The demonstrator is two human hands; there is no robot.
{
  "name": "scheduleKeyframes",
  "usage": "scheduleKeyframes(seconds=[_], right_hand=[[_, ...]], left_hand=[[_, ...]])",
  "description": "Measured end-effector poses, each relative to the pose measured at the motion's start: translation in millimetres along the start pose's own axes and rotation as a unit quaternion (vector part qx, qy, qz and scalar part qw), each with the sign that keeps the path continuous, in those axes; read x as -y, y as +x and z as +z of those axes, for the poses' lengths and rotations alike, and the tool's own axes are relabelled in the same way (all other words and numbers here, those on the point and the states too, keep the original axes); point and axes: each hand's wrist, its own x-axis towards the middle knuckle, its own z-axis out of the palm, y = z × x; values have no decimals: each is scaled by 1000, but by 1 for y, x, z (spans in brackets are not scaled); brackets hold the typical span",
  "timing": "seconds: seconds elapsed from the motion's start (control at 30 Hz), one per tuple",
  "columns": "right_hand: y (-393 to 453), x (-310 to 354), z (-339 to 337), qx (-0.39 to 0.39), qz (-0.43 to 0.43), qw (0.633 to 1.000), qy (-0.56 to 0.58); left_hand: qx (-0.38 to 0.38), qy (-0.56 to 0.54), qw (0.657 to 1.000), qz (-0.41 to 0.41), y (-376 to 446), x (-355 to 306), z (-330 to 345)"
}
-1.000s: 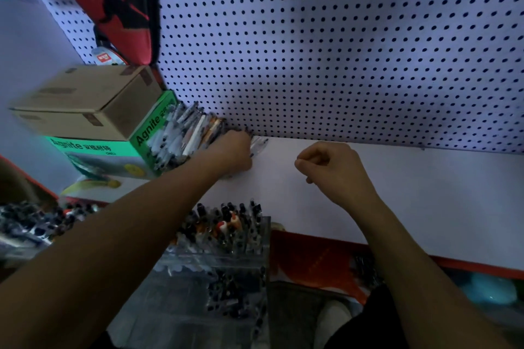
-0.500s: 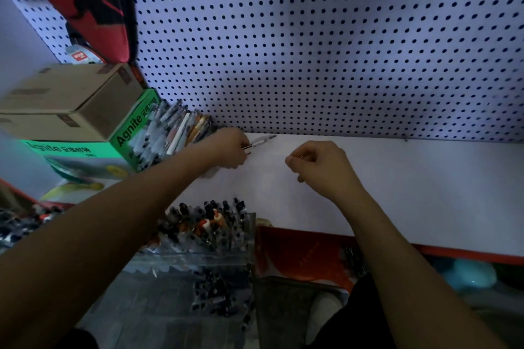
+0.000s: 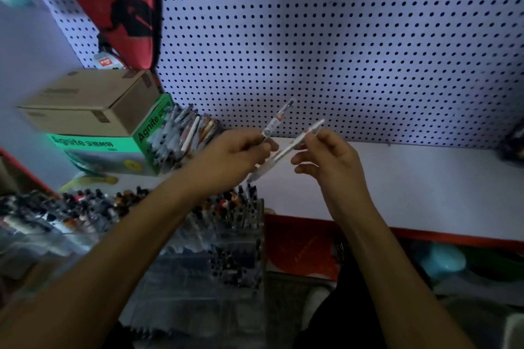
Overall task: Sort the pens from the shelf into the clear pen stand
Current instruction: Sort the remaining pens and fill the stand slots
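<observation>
My left hand (image 3: 226, 161) holds a clear pen with a dark tip (image 3: 276, 120) that points up and to the right, above the white shelf (image 3: 425, 184). My right hand (image 3: 331, 161) pinches a white pen (image 3: 286, 150) near its upper end; the pen slants down to the left, toward my left hand. A pile of pens (image 3: 184, 136) lies on the shelf against the green box. The clear pen stand (image 3: 226, 224), holding several pens with dark caps, stands below the shelf's front edge, under my left forearm.
A green box marked Agnite (image 3: 113, 150) with a brown carton (image 3: 93, 102) on top sits at the shelf's left end. A pegboard wall (image 3: 340, 37) rises behind, with a red bag (image 3: 113, 3) hanging on it. More pen trays (image 3: 56, 212) lie at the left.
Both hands have lifted off the shelf. My left hand came away from the pile with a clear pen. My right hand, a fist before, now pinches a white pen.
</observation>
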Motion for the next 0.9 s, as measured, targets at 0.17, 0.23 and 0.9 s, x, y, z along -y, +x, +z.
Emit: scheduleKeyframes(seconds=[0.17, 0.23, 0.9], right_hand=[[-46, -1, 1, -13, -27, 998, -47], [-65, -6, 1, 1, -44, 995, -93], [-107, -68, 18, 169, -171, 843, -482]], left_hand=[[-114, 8, 993, 15, -67, 16, 20], [-127, 18, 991, 31, -90, 31, 27], [-226, 47, 972, 38, -139, 105, 70]])
